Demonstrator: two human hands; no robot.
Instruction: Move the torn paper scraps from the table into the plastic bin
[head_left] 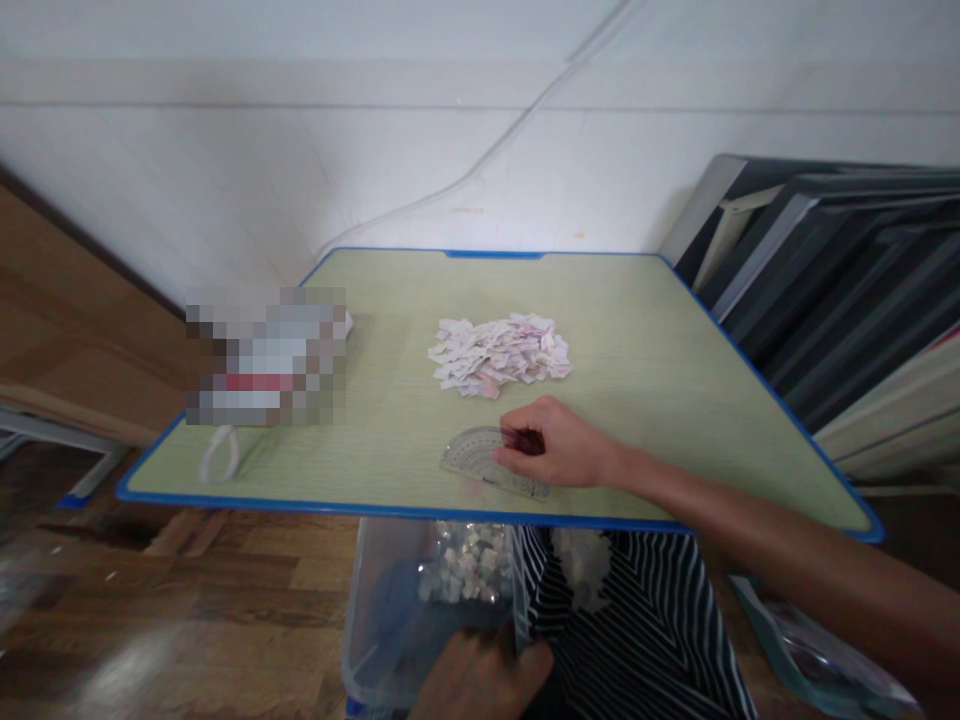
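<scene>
My right hand point(551, 442) reaches over the front half of the table, fingers curled in a pinch at the right part of a clear half-round protractor point(472, 450). The protractor lies on the tabletop, its right part partly covered by my fingers. A dark reddish patch shows inside the curled fingers; I cannot make out what it is. Beyond the hand is a heap of small whitish and pink paper pieces point(501, 352). At the bottom, my left hand point(476, 680) is beside the right wall of a clear plastic bin point(356, 610), its fingers mostly hidden.
The light green table point(645, 340) has a blue edge. A blurred-out object point(274, 360) with a white loop point(220, 455) sits at its left. Small wrapped pieces point(469, 562) lie in the bin. Striped cloth point(637, 620) covers my lap. Dark panels point(847, 240) lean at right.
</scene>
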